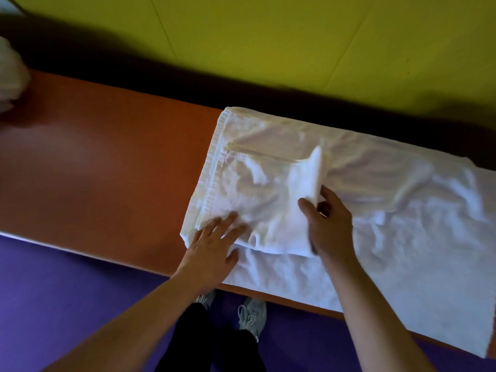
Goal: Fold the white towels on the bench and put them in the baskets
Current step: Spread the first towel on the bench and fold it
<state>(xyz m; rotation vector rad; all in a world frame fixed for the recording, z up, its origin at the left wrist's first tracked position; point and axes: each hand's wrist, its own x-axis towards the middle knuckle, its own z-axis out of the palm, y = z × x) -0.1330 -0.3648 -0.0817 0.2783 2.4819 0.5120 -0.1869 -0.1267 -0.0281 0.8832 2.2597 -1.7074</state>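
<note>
- A white towel [389, 210] is spread across the right part of the orange bench [107, 170], its near edge hanging over the front of the bench.
- The left end of the towel is doubled over onto itself, forming a smaller folded panel with a stitched hem visible along its left and far sides.
- The left hand [212, 245] is laid flat on the near-left corner of the folded panel, fingers [228, 224] open and spread, pressing the cloth down; nothing is gripped.
- The right hand [330, 224] is placed at the right edge of the folded panel, fingers closed in a pinch on a raised flap of the towel, which stands up above the thumb.
- A second mass of white cloth [12, 76] is seen at the far-left end of the bench, blurred and cut off by the frame edge.
- A yellow-green floor [268, 36] lies beyond the bench; a purple floor [67, 291] lies in front of it.
- Grey shoes [252, 315] and dark trousers are visible below the bench edge.
</note>
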